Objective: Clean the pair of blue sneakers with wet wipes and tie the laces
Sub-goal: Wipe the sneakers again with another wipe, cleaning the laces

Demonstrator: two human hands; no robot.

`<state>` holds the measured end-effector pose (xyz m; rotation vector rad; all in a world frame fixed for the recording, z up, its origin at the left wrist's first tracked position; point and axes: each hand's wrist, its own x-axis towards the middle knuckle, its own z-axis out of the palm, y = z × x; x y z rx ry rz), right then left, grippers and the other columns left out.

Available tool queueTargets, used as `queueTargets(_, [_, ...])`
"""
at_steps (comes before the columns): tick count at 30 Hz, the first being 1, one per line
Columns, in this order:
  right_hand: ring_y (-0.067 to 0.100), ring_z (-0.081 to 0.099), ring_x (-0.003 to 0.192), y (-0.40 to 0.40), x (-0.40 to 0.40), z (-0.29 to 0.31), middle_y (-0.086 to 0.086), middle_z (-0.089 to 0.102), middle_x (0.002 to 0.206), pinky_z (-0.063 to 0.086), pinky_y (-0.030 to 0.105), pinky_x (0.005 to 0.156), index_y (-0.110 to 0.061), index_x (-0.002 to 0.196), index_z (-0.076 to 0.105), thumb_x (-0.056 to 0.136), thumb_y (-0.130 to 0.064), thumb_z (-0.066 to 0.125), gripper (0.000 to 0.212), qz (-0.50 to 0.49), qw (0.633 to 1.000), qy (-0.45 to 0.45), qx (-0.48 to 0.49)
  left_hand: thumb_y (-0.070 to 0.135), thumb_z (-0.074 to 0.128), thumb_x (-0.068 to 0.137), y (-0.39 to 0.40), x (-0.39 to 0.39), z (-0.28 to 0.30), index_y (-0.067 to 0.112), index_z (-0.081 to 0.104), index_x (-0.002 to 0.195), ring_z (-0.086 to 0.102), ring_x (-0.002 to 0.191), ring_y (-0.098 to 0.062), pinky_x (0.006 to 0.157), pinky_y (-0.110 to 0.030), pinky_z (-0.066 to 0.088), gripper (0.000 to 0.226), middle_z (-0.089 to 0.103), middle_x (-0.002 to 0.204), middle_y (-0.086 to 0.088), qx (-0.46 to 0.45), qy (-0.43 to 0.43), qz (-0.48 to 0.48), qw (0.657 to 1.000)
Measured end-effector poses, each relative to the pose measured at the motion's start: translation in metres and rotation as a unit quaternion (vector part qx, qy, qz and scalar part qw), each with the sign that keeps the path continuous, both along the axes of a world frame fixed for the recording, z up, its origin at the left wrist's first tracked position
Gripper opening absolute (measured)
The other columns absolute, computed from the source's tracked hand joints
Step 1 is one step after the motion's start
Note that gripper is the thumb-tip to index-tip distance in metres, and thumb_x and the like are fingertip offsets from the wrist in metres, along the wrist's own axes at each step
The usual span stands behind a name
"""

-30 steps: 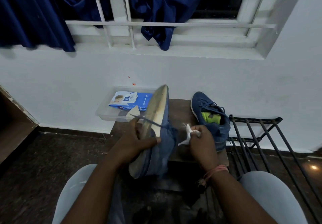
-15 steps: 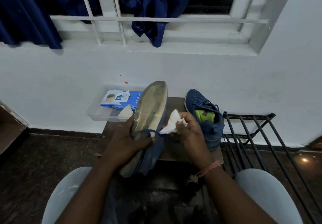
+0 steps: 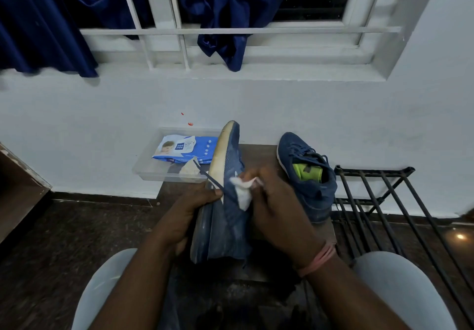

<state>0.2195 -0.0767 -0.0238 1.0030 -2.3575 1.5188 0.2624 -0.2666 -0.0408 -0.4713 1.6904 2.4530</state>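
Blue mesh sneaker (image 3: 228,216) gripped sole-side in left hand (image 3: 187,211), crumpled white wipe (image 3: 242,191) pinched in right hand (image 3: 279,214).

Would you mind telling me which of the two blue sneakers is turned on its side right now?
The sneaker in the hands, gripped by the left hand, shows its pale sole edge; the other sneaker sits upright on the stool.

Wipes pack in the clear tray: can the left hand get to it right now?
Probably not as things stand. The left hand grips the held sneaker by its sole, so it is occupied. The wipes pack lies uncovered in the clear tray just beyond that hand; freeing the hand first should leave an open path.
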Motion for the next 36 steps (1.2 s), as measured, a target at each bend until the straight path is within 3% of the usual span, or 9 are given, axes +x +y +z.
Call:
queueTargets(5, [0.019,0.05,0.107,-0.018,0.019,-0.011,-0.001,0.051,0.122,0.048,0.035,0.09,-0.019,0.106,0.056,0.085,-0.016,0.048,0.022,0.038,0.976,0.113,0.18,0.027,0.083,0.065,-0.007,-0.003,-0.008,0.005,0.073,0.112,0.071,0.089,-0.034,0.085,-0.043,0.056,0.053,0.072,0.107,-0.023,0.056,-0.044,0.045,0.996])
queueTargets(10, [0.011,0.06,0.077,0.008,0.009,0.007,-0.006,0.061,0.091,0.049,0.035,0.066,-0.015,0.1,0.058,0.101,-0.009,0.047,0.012,0.116,0.993,-0.009,0.02,0.025,0.078,0.067,-0.013,-0.005,-0.01,0.006,0.067,0.125,0.068,0.102,-0.038,0.09,-0.048,0.055,0.062,0.068,0.117,-0.023,0.151,-0.002,0.073,0.986])
queueTargets(17, [0.0,0.061,0.081,0.035,-0.031,0.01,-0.013,0.066,0.087,0.046,0.016,0.068,-0.024,0.099,0.06,0.096,-0.007,0.052,0.019,-0.24,0.97,0.016,-0.04,0.03,0.067,0.084,-0.013,-0.005,-0.006,0.009,0.067,0.129,0.068,0.104,-0.038,0.09,-0.048,0.053,0.05,0.07,0.117,-0.021,0.148,0.037,0.074,0.985])
queueTargets(19, [-0.001,0.061,0.088,0.016,-0.031,0.018,-0.008,0.068,0.096,0.044,0.011,0.077,-0.018,0.101,0.066,0.095,-0.006,0.056,0.017,-0.208,0.976,0.05,-0.043,0.039,0.067,0.09,-0.005,-0.008,0.0,0.018,0.077,0.116,0.071,0.103,-0.035,0.092,-0.049,0.053,0.035,0.072,0.115,-0.019,0.111,0.05,0.076,0.99])
queueTargets(23, [0.014,0.064,0.1,-0.029,-0.036,0.014,-0.003,0.07,0.106,0.051,0.036,0.091,-0.02,0.105,0.074,0.094,-0.014,0.06,0.018,-0.139,0.985,0.1,0.012,0.039,0.046,0.103,0.009,-0.007,0.006,0.026,0.083,0.097,0.074,0.097,-0.028,0.094,-0.047,0.054,0.04,0.076,0.109,-0.014,0.105,0.039,0.061,0.992])
queueTargets(26, [0.014,0.066,0.097,-0.046,-0.046,0.01,-0.003,0.071,0.109,0.052,0.033,0.089,-0.023,0.108,0.075,0.094,-0.018,0.056,0.024,-0.137,0.978,0.133,0.083,0.049,0.054,0.097,0.008,-0.008,0.0,0.022,0.08,0.11,0.07,0.111,-0.033,0.102,-0.05,0.051,0.04,0.072,0.122,-0.018,0.099,0.004,0.053,0.994])
queueTargets(29, [0.004,0.063,0.088,-0.045,-0.043,0.009,-0.005,0.069,0.095,0.038,0.01,0.081,-0.02,0.1,0.07,0.094,-0.011,0.058,0.016,-0.039,0.979,0.136,0.144,0.062,0.056,0.092,0.002,-0.009,-0.009,0.019,0.071,0.128,0.062,0.124,-0.038,0.114,-0.056,0.042,0.058,0.067,0.131,-0.02,0.077,-0.02,0.043,0.996])
queueTargets(33, [0.02,0.064,0.115,-0.024,-0.013,0.002,0.002,0.064,0.132,0.052,0.03,0.099,-0.012,0.125,0.066,0.09,-0.009,0.054,0.037,0.078,0.962,0.137,0.221,0.08,0.046,0.088,-0.009,-0.01,-0.013,0.019,0.067,0.134,0.061,0.127,-0.038,0.115,-0.056,0.04,0.079,0.065,0.134,-0.021,0.083,-0.034,-0.003,0.996])
queueTargets(36, [0.014,0.06,0.122,-0.019,-0.004,-0.001,0.002,0.064,0.136,0.048,0.025,0.104,-0.009,0.123,0.07,0.086,-0.007,0.056,0.039,0.118,0.953,0.166,0.226,0.078,0.043,0.089,-0.012,-0.013,-0.014,0.012,0.071,0.127,0.064,0.121,-0.039,0.11,-0.052,0.045,0.081,0.066,0.13,-0.024,0.095,-0.048,0.006,0.994])
